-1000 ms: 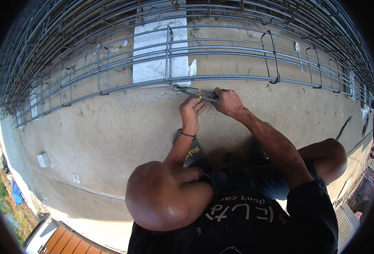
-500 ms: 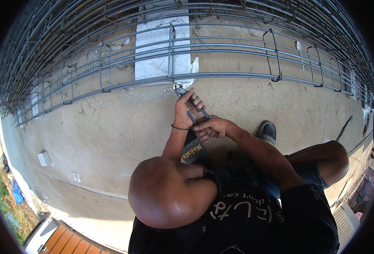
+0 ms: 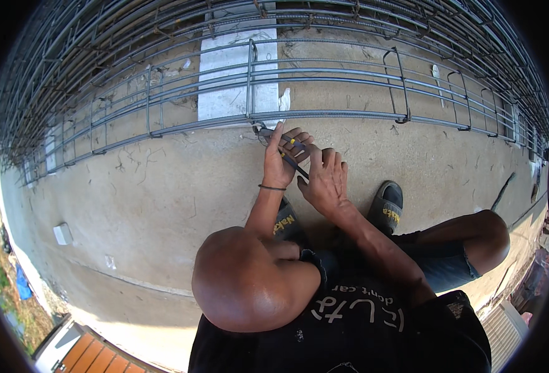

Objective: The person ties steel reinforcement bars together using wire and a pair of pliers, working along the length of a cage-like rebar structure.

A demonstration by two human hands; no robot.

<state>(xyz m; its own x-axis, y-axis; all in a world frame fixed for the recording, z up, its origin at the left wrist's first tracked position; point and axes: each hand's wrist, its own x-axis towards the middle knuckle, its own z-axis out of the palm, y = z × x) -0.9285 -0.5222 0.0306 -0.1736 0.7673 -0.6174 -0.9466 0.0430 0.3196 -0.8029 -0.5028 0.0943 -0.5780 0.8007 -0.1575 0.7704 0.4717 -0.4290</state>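
Left hand (image 3: pixel 280 163) is wrapped around a pair of pliers (image 3: pixel 285 148) – dark handles with a bit of yellow showing between the fingers – and the nose of the tool is right up at the near bottom bar of the rebar cage (image 3: pixel 324 114), where an upright stirrup meets it. Thin dark band on that wrist. Right hand (image 3: pixel 324 181) sits just beside the left, a touch nearer and to the right, fingers bent and loosely together, fingertips touching the lower end of the plier handles. I can't tell whether it's really gripping the handle or just resting against it.

Going outward: the cage is a long run of grey steel bars with rectangular stirrups spaced along it, stretching from far left to far right across the concrete floor (image 3: pixel 162 186). More bars are stacked up behind it toward the far side. A pale rectangular slab (image 3: pixel 227 87) shows through the bars just left of the hands. The person is crouched, knees up, in a black shirt and dark shorts, with a dark sandal (image 3: pixel 386 205) to the right of the hands and another one (image 3: pixel 287 221) tucked under the left forearm. Small white block (image 3: pixel 63 234) lying on the floor well off to the left – apart from everything else.
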